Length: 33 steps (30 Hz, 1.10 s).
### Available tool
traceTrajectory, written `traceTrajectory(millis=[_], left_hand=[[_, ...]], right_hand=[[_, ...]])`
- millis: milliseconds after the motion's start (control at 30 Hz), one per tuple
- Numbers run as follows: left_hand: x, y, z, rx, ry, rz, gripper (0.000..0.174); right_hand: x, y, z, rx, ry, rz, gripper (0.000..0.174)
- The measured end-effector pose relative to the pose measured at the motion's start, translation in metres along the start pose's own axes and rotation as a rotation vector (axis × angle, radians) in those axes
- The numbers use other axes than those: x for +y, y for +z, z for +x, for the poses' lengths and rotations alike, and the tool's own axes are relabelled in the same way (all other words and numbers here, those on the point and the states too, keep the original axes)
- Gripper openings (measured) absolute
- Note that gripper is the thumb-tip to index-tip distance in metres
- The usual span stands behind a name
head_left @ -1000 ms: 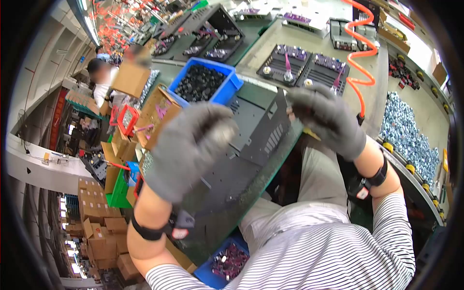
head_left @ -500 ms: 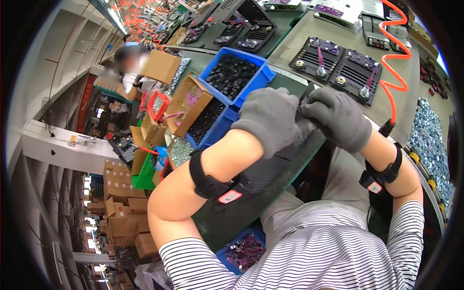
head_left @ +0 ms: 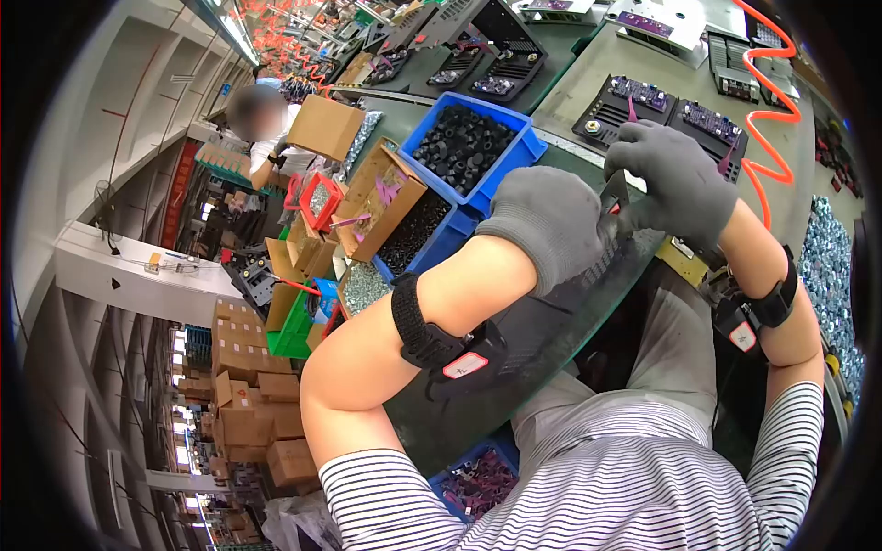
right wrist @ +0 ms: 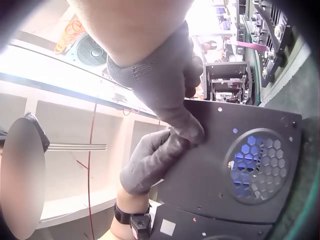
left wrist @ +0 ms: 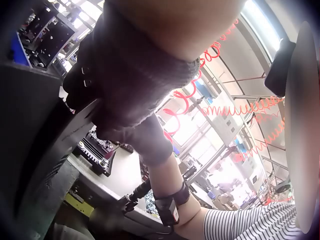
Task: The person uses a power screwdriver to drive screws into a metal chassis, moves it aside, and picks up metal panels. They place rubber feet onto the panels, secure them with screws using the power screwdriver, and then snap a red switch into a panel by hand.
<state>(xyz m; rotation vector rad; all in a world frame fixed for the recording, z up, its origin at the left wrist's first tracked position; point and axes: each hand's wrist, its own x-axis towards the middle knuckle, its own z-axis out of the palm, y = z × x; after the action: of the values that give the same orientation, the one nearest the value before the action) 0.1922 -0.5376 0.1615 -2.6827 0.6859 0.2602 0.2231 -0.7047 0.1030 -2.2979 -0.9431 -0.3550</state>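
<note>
A black metal panel [right wrist: 210,145] with a round honeycomb vent stands upright in the right wrist view. My gloved left hand [head_left: 556,225] grips it by the edge near the upper corner. Above, the gloved right hand [head_left: 675,184] has its thumb on the panel's face close to the left hand's fingertips, its other fingers curved over the edge. In the head view only the panel's dark corner [head_left: 615,190] shows between the hands; the left hand and forearm cover much of the rest.
A blue bin [head_left: 531,147] of black parts is beyond the left hand, near a cardboard box [head_left: 418,197]. Panels with purple boards [head_left: 638,94] lie at the back right beside an orange coiled hose [head_left: 772,118]. Another blue bin [head_left: 450,485] sits low by the legs.
Both hands came together at the panel's corner from being apart. Over the last half second, the right hand's fingers have spread and lifted a little away from the left hand.
</note>
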Motion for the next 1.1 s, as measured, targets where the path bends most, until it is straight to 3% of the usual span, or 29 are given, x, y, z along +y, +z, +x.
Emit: traceTrajectory(millis=[200,300,400,433,500,533,600,700,733,767,833,900,967,1033,1100], left_hand=[[-0.005,0.003,0.004,0.027,-0.041,-0.023,0.040],[-0.010,-0.003,0.000,-0.053,-0.050,-0.092,0.042],[-0.051,0.023,0.001,0.200,0.122,-0.457,0.051],[-0.055,0.008,-0.019,0.107,0.107,-1.136,0.044],[-0.052,-0.004,-0.029,0.146,-0.174,-1.670,0.038],[-0.053,0.005,-0.029,0.150,-0.170,-1.678,0.038],[-0.057,0.025,-0.032,0.260,0.051,-1.537,0.050],[-0.064,0.036,-0.059,0.401,0.258,-1.169,0.053],[-0.052,0.024,-0.085,0.285,0.090,-1.492,0.053],[-0.048,0.014,-0.104,0.283,0.087,-1.507,0.053],[-0.048,0.008,-0.131,0.346,-0.234,-1.348,0.034],[-0.057,0.025,-0.146,0.331,-0.239,-1.320,0.035],[-0.055,0.040,-0.154,0.321,-0.251,-1.291,0.037],[-0.051,0.052,-0.161,0.289,-0.278,-1.068,0.033],[-0.045,0.054,-0.165,0.352,-0.235,-0.917,0.027]], right_hand=[[0.004,0.005,0.020,-0.100,0.027,-0.146,0.028],[0.002,0.004,0.010,-0.154,0.083,-0.084,0.028],[-0.010,0.009,-0.009,0.196,-0.062,-0.063,0.041],[-0.022,0.009,-0.013,0.186,-0.068,-0.067,0.041],[-0.048,0.009,-0.013,0.370,-0.140,0.201,0.044],[-0.059,0.016,-0.005,0.363,-0.142,0.194,0.044],[-0.077,0.035,0.009,0.507,-0.316,0.214,0.037],[-0.085,0.038,0.007,0.364,-0.263,0.387,0.037],[-0.088,0.040,0.004,0.353,-0.263,0.387,0.037],[-0.091,0.043,-0.002,0.348,-0.220,0.525,0.037],[-0.096,0.049,-0.019,0.334,-0.109,0.793,0.036],[-0.100,0.051,-0.033,0.312,-0.088,0.901,0.034],[-0.097,0.053,-0.046,0.052,-0.208,0.763,0.037],[-0.099,0.064,-0.056,-0.005,-0.238,0.746,0.036],[-0.108,0.083,-0.068,0.027,0.221,1.211,0.032]])
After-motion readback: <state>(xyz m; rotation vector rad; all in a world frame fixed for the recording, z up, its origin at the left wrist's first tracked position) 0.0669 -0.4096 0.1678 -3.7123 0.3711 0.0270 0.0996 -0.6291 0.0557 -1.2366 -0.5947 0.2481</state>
